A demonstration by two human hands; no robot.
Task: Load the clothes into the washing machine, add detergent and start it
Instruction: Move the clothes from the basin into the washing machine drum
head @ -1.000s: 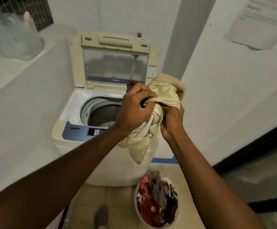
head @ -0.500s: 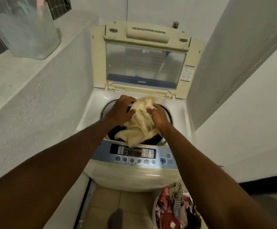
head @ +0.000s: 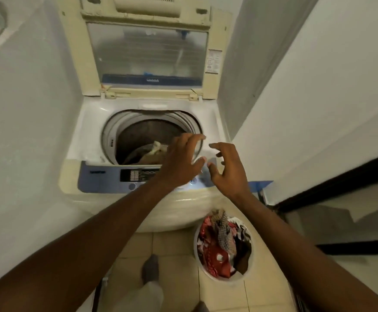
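Note:
A cream top-loading washing machine (head: pixel 86 131) stands ahead with its lid (head: pixel 147 50) raised. Down in the drum (head: pixel 138 134) lies a cream garment (head: pixel 154 153), partly hidden by my left hand. My left hand (head: pixel 181 161) hovers over the drum's right edge and the blue control panel (head: pixel 102 176), fingers spread, holding nothing. Just to its right, my right hand (head: pixel 226 170) is also empty with fingers apart. On the floor at the machine's right front stands a white basket (head: pixel 196 242) full of red and patterned clothes (head: pixel 219 242).
White walls close in on both sides of the machine. A ledge runs along the upper left. The floor is beige tile (head: pixel 174 248), with my feet (head: pixel 151 269) below. A dark baseboard (head: pixel 332 185) and a step lie to the right.
Both hands carried the cream garment over the drum, pushed it in and let go. They have now pulled back empty toward the control panel.

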